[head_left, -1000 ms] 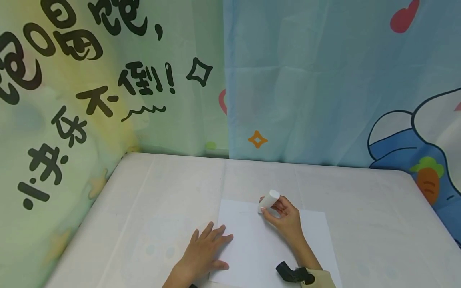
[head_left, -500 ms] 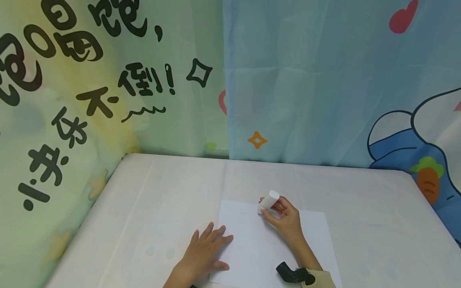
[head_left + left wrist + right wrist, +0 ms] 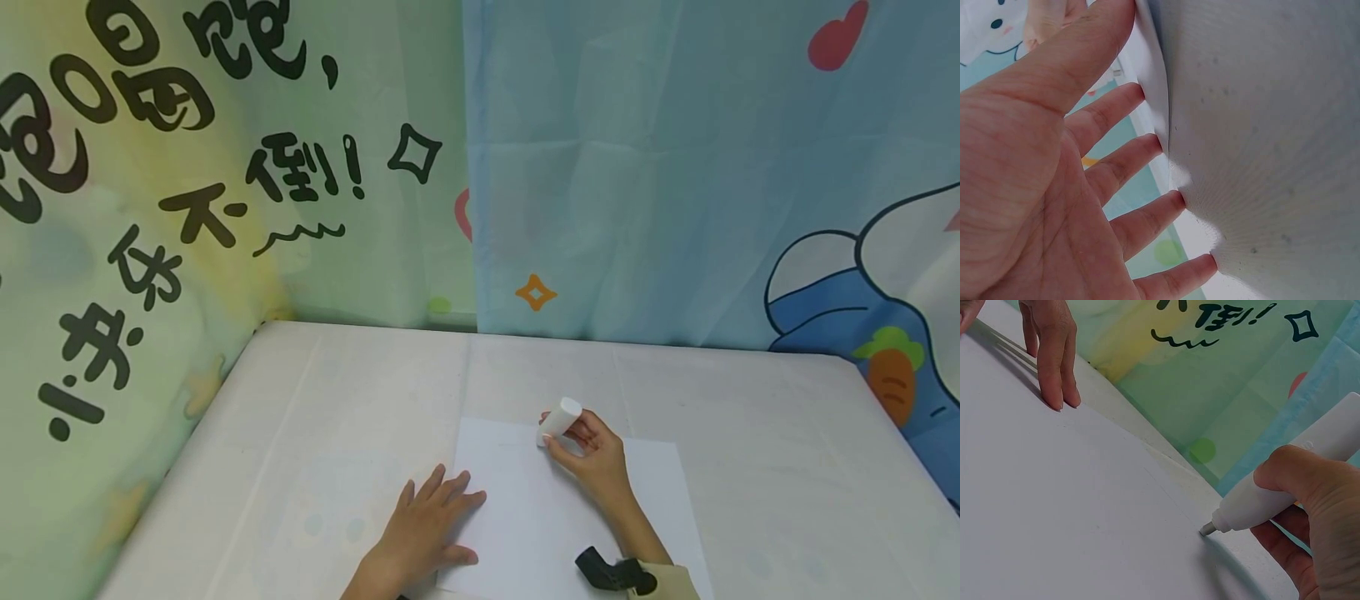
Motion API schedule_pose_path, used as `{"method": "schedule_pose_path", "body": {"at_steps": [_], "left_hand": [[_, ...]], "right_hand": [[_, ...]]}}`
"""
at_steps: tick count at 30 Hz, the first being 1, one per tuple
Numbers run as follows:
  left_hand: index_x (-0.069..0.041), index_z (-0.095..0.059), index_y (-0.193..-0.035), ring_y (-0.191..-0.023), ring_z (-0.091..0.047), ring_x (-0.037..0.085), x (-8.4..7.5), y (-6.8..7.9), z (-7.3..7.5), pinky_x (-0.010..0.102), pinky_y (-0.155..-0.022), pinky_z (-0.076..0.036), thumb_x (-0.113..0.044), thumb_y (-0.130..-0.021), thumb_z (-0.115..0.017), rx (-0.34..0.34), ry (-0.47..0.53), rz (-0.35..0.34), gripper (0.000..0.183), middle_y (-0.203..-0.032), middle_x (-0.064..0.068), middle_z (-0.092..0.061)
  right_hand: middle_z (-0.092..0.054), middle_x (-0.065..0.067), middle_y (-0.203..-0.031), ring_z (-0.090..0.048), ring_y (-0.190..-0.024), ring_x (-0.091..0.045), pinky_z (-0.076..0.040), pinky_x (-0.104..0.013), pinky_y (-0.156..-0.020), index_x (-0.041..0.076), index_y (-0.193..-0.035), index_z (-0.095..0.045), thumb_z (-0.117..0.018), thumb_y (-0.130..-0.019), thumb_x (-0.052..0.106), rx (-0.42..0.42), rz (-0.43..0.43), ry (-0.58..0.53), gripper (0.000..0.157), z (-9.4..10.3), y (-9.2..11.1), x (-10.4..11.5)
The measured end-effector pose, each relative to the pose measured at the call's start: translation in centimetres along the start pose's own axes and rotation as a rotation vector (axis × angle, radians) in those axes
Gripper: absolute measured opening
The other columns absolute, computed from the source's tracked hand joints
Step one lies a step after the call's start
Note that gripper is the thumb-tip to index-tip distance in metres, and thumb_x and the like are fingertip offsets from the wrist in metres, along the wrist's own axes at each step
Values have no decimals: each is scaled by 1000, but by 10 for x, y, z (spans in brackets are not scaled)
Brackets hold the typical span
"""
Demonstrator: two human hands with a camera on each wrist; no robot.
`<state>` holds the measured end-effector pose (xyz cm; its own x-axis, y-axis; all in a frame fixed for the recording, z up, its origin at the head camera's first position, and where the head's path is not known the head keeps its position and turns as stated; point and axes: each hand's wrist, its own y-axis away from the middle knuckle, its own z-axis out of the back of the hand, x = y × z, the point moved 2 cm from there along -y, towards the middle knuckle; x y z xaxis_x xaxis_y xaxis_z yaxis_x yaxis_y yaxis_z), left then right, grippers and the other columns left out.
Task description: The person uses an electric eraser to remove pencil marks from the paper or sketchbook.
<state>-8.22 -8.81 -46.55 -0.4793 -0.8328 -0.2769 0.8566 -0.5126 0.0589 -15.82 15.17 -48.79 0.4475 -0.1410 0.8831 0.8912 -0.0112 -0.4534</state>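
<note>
A white sheet of paper lies on the table in the head view. My right hand pinches a thick white electric eraser between thumb and fingers near the sheet's far edge. In the right wrist view the electric eraser leans, its small grey tip touching the paper by a faint line. My left hand rests at the left edge of the sheet with its fingers spread. Seen from the left wrist, the fingertips press on the surface along the paper's edge.
A white cloth covers the table. Behind it hang a green curtain with black lettering and a blue curtain with cartoon prints. A black wrist mount sits by the right sleeve, above the paper.
</note>
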Motion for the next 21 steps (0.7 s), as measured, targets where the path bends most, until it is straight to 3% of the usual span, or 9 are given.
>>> {"method": "schedule_pose_path", "body": {"at_steps": [9,16,21], "left_hand": [[-21,-53,-137,-137,-40,39,-1,1,1,65,-100,-39,-47,-76,-74,8,22,2,70,-147,7,-48],[-20,-53,-138,-137,-39,39,-1,0,1,66,-100,-39,-46,-77,-74,21,25,7,70,-148,7,-48],[-20,-53,-138,-137,-39,39,-2,0,1,65,-100,-39,-47,-76,-74,22,17,11,70,-148,7,-48]], "right_hand": [[-68,-31,-103,-62,-96,8,-49,-10,-85,-14,-111,-59,-73,-72,-20,-1,1,21,42,-1,0,2],[-72,5,-102,-65,-96,5,-51,-12,-84,-15,-110,-59,-72,-70,-23,4,25,-31,42,0,0,0],[-73,-11,-102,-65,-97,4,-50,-12,-85,-13,-111,-59,-73,-71,-21,12,37,-32,42,0,1,-1]]}}
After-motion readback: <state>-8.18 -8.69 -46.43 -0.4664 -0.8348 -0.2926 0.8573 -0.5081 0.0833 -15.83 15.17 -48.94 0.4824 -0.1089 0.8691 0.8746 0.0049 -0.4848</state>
